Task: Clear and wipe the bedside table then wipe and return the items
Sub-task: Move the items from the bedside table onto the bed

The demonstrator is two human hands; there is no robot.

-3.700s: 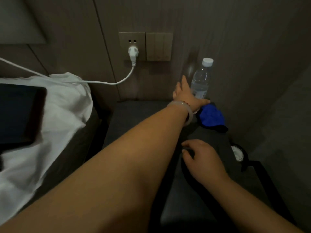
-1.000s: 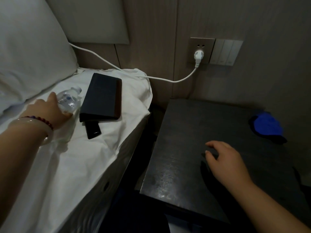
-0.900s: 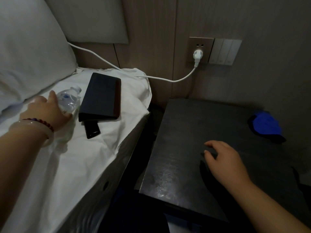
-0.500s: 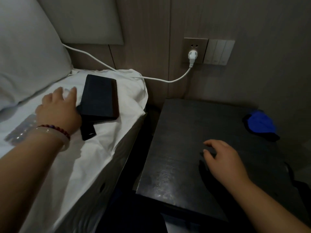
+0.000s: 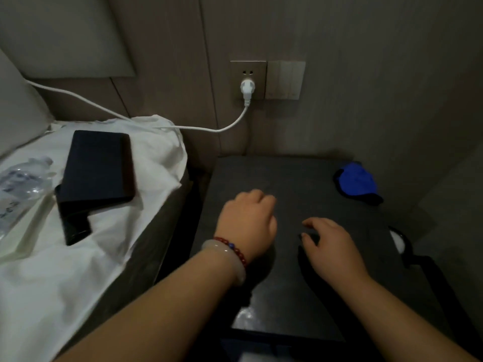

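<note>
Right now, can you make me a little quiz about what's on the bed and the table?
1. True or false: the water bottle lies on the bed.
2. What colour is the cloth on the bedside table?
3. Which hand wears bracelets: A left hand, B right hand?

Key: 1 true. 2 blue. 3 A.

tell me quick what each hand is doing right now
Left hand: over the table, fingers curled, holding nothing visible.
Right hand: fingers spread on the table, maybe on something dark; cannot tell.
</note>
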